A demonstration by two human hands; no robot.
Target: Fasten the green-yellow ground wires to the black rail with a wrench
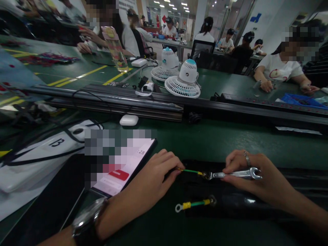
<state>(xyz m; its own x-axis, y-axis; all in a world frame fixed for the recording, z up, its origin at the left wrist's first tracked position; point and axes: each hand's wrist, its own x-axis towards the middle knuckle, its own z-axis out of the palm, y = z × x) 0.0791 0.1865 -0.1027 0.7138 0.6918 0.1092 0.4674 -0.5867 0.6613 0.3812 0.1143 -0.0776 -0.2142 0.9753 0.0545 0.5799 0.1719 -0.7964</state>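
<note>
My left hand (165,171) pinches the near end of a short green wire (191,171) with yellow sleeves. The wire's other end meets a small fastener on a long black bar (289,176). My right hand (246,171) is closed on a silver wrench (237,174), with thumb and fingers on its shaft. One wrench end is at that fastener; the other, open-jawed end points right. Below lies a second black bar (230,208) with a green wire (200,203) fixed to it, whose free end carries a ring terminal (179,207).
A lit phone (133,164) lies beside my left forearm. Behind it are a white case (128,120), long dark rails (153,107) and two white fans (183,80). A white device marked 13 (46,150) lies at left. Other people sit around the tables.
</note>
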